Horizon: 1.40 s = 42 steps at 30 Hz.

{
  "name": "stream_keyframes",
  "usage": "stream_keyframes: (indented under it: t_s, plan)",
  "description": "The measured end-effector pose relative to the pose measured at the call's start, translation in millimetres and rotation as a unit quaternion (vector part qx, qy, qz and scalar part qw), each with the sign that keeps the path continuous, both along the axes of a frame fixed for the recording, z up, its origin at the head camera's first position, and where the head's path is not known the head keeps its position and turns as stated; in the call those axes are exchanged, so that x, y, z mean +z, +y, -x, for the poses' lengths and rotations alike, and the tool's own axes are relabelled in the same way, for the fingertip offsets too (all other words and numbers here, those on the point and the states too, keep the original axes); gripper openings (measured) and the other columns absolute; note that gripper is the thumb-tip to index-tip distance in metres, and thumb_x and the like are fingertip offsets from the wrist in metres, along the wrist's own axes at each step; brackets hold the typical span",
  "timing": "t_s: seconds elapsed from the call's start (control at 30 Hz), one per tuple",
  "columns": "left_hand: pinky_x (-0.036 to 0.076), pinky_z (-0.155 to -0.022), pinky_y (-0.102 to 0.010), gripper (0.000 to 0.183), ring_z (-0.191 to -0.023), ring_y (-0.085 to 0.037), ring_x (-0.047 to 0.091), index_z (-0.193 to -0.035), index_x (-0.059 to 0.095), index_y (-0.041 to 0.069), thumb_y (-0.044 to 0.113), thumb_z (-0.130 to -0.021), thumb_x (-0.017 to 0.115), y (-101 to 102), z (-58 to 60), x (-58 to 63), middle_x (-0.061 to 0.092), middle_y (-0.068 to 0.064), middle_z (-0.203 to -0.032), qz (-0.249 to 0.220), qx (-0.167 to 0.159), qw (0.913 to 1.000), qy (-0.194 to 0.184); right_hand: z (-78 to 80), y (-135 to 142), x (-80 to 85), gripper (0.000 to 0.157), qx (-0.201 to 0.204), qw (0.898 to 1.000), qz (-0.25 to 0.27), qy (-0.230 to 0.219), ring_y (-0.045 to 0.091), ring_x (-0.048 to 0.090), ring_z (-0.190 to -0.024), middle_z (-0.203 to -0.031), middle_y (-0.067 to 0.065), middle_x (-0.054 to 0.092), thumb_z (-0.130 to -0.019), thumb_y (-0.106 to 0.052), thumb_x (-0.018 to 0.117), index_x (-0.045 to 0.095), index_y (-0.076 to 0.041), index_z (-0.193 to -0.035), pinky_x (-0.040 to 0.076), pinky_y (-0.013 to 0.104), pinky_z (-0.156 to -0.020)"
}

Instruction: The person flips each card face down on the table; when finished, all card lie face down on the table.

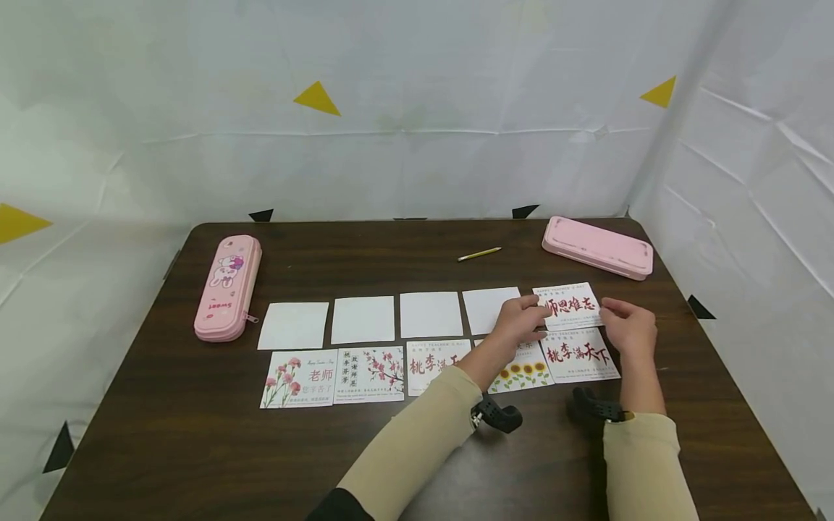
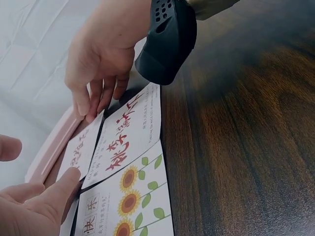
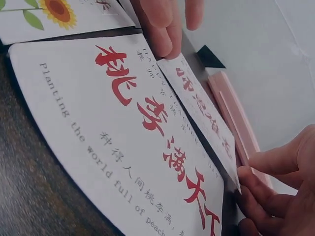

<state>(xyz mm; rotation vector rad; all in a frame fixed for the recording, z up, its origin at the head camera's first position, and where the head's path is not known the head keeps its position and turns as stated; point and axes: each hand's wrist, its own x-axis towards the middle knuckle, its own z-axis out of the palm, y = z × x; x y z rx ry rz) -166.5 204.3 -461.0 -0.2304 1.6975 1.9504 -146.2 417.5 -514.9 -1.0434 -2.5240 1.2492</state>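
Observation:
In the head view, a white card with red Chinese lettering (image 1: pixel 568 307) lies between the two hands at the right end of the upper row. My left hand (image 1: pixel 517 323) touches its left side with extended fingertips. My right hand (image 1: pixel 630 329) has its fingertips at the card's right edge, fingers loosely bent. Just below lies a second red-lettered card (image 1: pixel 580 356), near both hands. A sunflower card (image 1: pixel 521 370) is partly covered by the left arm. In the right wrist view, the right fingertips (image 3: pixel 244 173) meet the upper card's corner.
Blank white cards (image 1: pixel 430 315) continue the upper row leftward. Below them are a carnation card (image 1: pixel 298 379), a plum-blossom card (image 1: pixel 369 374) and another red-lettered card (image 1: pixel 433 362). A pencil (image 1: pixel 479 254) lies behind. Pink pencil cases stand at left (image 1: pixel 228 288) and back right (image 1: pixel 596 247).

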Motion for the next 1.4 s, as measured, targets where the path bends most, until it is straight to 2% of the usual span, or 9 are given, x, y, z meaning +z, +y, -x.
stream_keyframes:
  t_s: [0.17,0.37,0.57,0.8,0.9,1.03,1.17,1.27,1.4]
  plan:
    - [0.054,-0.086,-0.035,0.045,-0.105,-0.025,0.066,-0.134,0.059,0.006,0.011,-0.091,0.067,0,0.1,0.1,0.066,-0.011,-0.113,0.011,0.008,0.9999,0.002,-0.6,5,-4.3,0.042,-0.012,1.0,0.018,0.006,0.026,0.054,-0.117,-0.135,0.011,0.059,-0.099,-0.035,0.054,0.061,-0.019,-0.136,0.047,0.035,-0.09]
    - [0.054,-0.085,-0.034,0.043,-0.108,-0.024,0.064,-0.133,0.06,0.006,0.011,-0.091,0.067,1,-1.1,-0.9,0.066,-0.011,-0.115,0.013,0.005,0.9999,0.004,-14.3,-25,41.2,0.038,-0.081,0.991,0.104,0.03,0.013,0.059,-0.094,-0.12,0.005,0.064,-0.096,-0.019,0.062,0.063,-0.013,-0.134,0.05,0.015,-0.065]
    - [0.056,-0.079,-0.031,0.04,-0.096,-0.02,0.068,-0.128,0.065,0.006,0.007,-0.088,0.068,4,-3.1,-0.4,0.066,-0.006,-0.115,0.026,0.02,0.9993,0.018,-16.5,-30,51.7,0.038,-0.109,0.983,0.134,0.055,0.012,0.06,-0.089,-0.107,-0.002,0.064,-0.094,-0.017,0.065,0.064,-0.013,-0.132,0.052,0.016,-0.068]
    - [0.058,-0.066,-0.029,0.034,-0.08,-0.018,0.069,-0.114,0.072,0.002,-0.009,-0.082,0.067,4,-2.4,-1.3,0.069,-0.004,-0.092,-0.005,0.072,0.9968,0.034,-17.7,-27,51.7,0.038,-0.107,0.968,0.21,0.085,0.011,0.06,-0.086,-0.112,0.0,0.062,-0.093,-0.015,0.067,0.064,-0.011,-0.131,0.053,0.016,-0.066]
    - [0.057,-0.06,-0.026,0.027,-0.069,-0.014,0.068,-0.102,0.077,0.004,-0.011,-0.08,0.07,4,-1.7,-2.8,0.07,-0.004,-0.084,0.014,0.087,0.9941,0.064,-20.6,-26,52.7,0.038,-0.094,0.96,0.247,0.095,0.011,0.061,-0.085,-0.113,0.001,0.062,-0.095,-0.015,0.064,0.063,-0.009,-0.132,0.054,0.017,-0.066]
    - [0.052,-0.057,-0.02,0.02,-0.058,-0.005,0.062,-0.088,0.081,0.01,-0.005,-0.078,0.075,1,-0.7,-5.4,0.072,0.0,-0.075,0.088,0.077,0.9815,0.152,-26.0,-26,55.1,0.038,-0.068,0.949,0.29,0.102,0.012,0.06,-0.09,-0.115,0.0,0.061,-0.099,-0.013,0.057,0.059,-0.011,-0.137,0.054,0.018,-0.07]
    - [0.046,-0.059,-0.018,0.012,-0.06,0.002,0.058,-0.081,0.081,0.015,0.003,-0.078,0.079,-3,0.0,-7.7,0.071,0.008,-0.069,0.133,0.071,0.9592,0.239,-30.7,-21,55.7,0.044,-0.046,0.926,0.35,0.132,0.011,0.061,-0.093,-0.113,-0.003,0.061,-0.097,-0.01,0.06,0.055,-0.011,-0.141,0.054,0.02,-0.072]
    - [0.045,-0.061,-0.018,0.009,-0.062,0.002,0.057,-0.079,0.081,0.017,0.008,-0.081,0.079,-5,0.4,-10.2,0.068,0.012,-0.065,0.142,0.072,0.9492,0.271,-33.5,-19,55.5,0.045,-0.037,0.911,0.38,0.154,0.01,0.064,-0.09,-0.111,-0.004,0.062,-0.094,-0.008,0.064,0.057,-0.012,-0.139,0.055,0.021,-0.071]
    - [0.044,-0.062,-0.017,0.008,-0.062,0.003,0.056,-0.082,0.081,0.017,0.01,-0.082,0.079,-7,1.0,-13.6,0.068,0.013,-0.067,0.147,0.071,0.9421,0.293,-36.3,-18,55.3,0.041,-0.018,0.902,0.397,0.169,0.009,0.067,-0.085,-0.111,-0.004,0.063,-0.095,-0.005,0.062,0.061,-0.012,-0.135,0.055,0.022,-0.072]
